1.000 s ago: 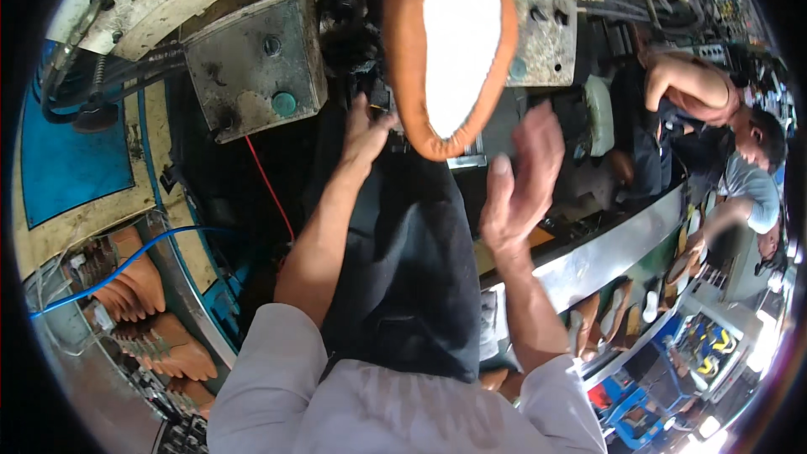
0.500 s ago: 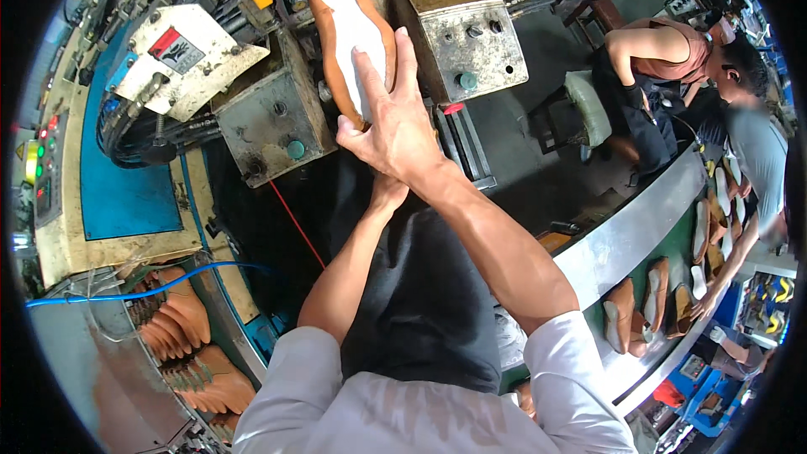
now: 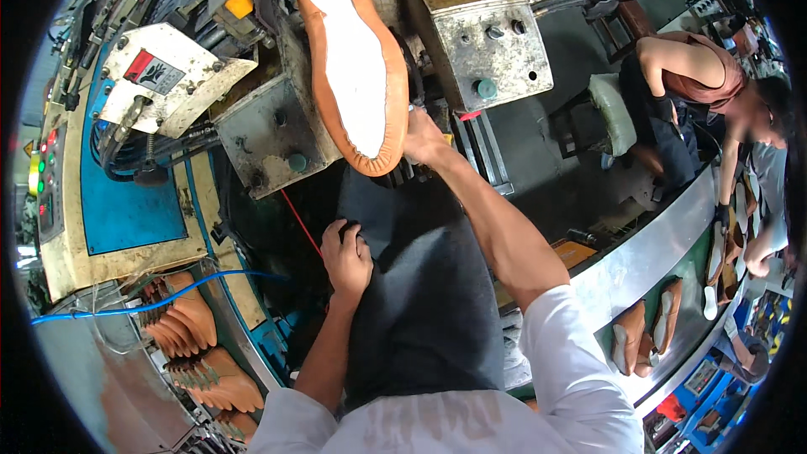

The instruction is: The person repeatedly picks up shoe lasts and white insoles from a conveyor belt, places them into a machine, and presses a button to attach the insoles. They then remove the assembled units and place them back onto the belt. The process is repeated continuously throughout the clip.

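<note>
A tan leather shoe upper with a white sole face is turned bottom up in front of the machine, its pleated rounded toe toward me. My right hand is closed at its right edge near the toe, with the fingers mostly hidden behind it. Lower down, over my dark apron, my left hand is apart from the shoe. Its fingers are curled round a small dark thing that I cannot make out.
Machine boxes with green buttons flank the shoe: a left box and a right box. Tan uppers stand in rows at lower left, near a blue hose. Shoes lie along a metal-edged conveyor. Co-workers are at the right.
The shoe looks larger and nearer, its toe now uncovered. My left hand has come down and away from it. My right hand has shifted from its sole to its right edge.
</note>
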`<state>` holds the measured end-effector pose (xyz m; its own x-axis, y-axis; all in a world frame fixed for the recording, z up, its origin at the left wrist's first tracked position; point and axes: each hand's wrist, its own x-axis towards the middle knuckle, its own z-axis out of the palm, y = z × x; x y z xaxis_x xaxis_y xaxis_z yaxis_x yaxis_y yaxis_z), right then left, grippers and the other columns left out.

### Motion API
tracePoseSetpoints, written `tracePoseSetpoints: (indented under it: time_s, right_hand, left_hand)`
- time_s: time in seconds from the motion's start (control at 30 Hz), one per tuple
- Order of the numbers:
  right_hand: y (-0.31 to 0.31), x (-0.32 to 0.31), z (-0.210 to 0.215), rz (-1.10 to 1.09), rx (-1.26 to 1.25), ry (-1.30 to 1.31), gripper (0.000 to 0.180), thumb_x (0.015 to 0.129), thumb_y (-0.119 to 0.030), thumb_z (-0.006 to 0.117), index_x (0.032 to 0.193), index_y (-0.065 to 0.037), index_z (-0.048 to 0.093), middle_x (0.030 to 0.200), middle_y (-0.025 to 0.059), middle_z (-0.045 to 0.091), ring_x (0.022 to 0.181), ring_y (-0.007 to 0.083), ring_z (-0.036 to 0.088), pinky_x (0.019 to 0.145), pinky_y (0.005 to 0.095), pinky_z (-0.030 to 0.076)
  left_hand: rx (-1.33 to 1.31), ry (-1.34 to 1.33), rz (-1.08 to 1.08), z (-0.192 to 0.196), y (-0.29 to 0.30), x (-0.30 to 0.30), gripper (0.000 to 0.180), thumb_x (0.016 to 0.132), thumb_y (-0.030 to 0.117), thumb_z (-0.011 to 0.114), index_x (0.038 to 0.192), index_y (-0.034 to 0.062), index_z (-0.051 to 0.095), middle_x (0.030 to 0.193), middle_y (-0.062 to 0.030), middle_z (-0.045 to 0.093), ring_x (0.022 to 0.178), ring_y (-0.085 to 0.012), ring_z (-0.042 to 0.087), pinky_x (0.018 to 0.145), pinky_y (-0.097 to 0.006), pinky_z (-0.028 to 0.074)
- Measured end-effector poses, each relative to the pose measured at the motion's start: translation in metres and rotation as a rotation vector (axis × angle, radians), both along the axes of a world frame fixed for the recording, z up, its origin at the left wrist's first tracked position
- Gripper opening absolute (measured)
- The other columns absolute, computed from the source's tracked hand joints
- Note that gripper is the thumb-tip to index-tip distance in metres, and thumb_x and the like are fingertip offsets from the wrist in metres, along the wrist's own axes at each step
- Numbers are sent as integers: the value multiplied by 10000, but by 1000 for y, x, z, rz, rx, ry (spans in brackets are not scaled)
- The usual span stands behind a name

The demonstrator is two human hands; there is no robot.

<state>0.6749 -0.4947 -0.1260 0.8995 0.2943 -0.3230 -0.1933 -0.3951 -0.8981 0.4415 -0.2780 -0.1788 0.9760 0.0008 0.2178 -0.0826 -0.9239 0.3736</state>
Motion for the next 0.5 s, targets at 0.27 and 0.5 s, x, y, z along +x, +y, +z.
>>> tracePoseSetpoints:
  time_s: [0.27,0.5]
  right_hand:
    - [-7,-68,-10,-171,85,-271,815,822,-134,649,1586,80,459,1656,323,446,1586,410,392,1312,432,326]
    - [15,-50,-20,-302,124,-149,751,867,-107,656,1574,70,475,1606,322,509,1534,399,475,1281,414,364]
  left_hand:
    - [-30,-2,25,-3,13,17,217,853,44,731,1069,40,749,1237,-161,661,1203,-399,620,1009,-524,495]
    - [-20,8,54,-7,17,13,215,869,81,736,1081,69,766,1287,-124,649,1237,-372,606,1027,-520,489]
